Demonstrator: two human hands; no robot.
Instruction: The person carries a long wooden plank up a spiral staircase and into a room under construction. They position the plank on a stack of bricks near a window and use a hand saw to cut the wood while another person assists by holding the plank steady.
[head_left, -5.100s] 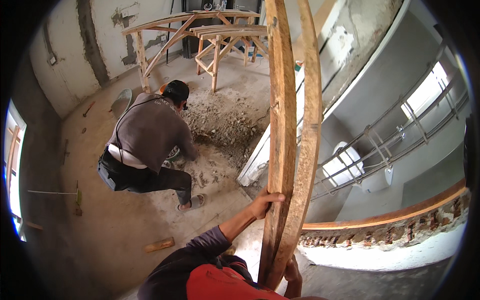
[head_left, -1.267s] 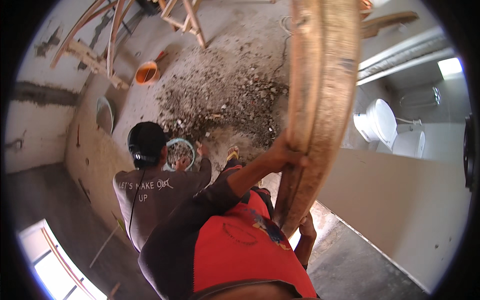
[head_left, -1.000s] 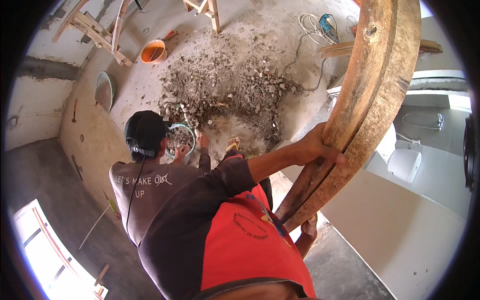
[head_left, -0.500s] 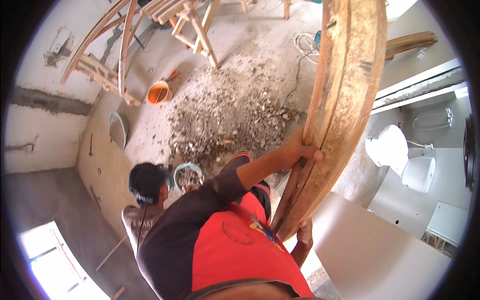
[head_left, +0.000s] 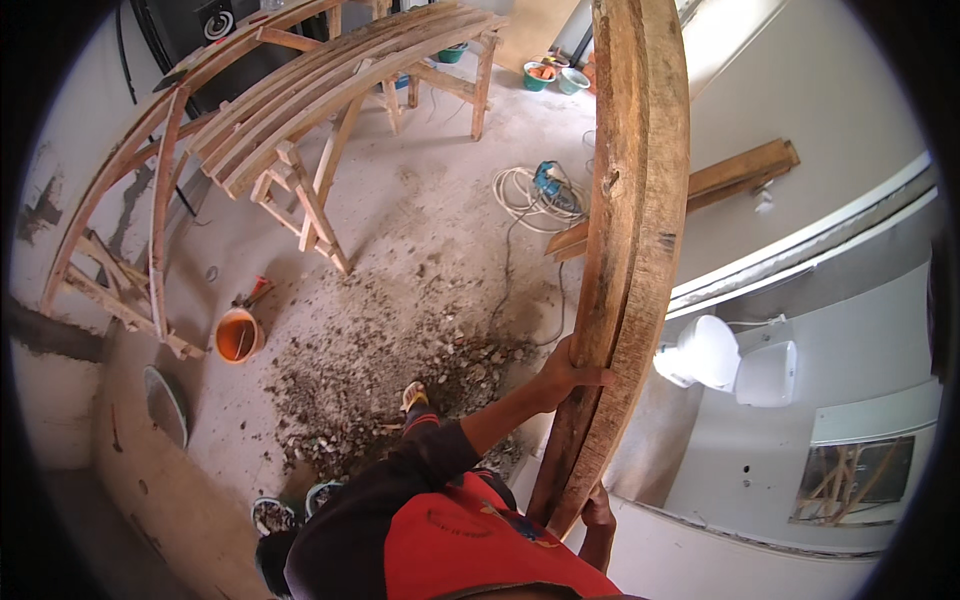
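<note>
Planks: two long, rough wooden planks [head_left: 628, 260] are held together upright, running from the lower centre of the frame to the top edge, right of centre. The bend in them is likely the lens rather than the wood.

Left hand: the left hand [head_left: 572, 368] is wrapped round the left edge of the planks at mid-height, fingers clenched on the wood, the arm stretched out from the lower centre. It is judged to be placed high so that the tall load is kept from tipping.

Right hand: the right hand [head_left: 598, 512] is seen low, at the foot of the planks; its grip is closed against the wood from beneath, apparently so that the weight is borne there.

Rubble: a spread of grey rubble [head_left: 400, 385] lies on the concrete floor, left of the planks.

Bucket: an orange bucket [head_left: 238, 335] stands at the left of the frame, beside the rubble.

Trestles: wooden trestles [head_left: 320, 190] carrying long timbers fill the upper left.

Cable: a coiled white cable [head_left: 525, 190] with a blue tool lies in the upper centre, just left of the planks.

Wall: a pale wall [head_left: 800, 90] with a loose board against it occupies the right.
</note>
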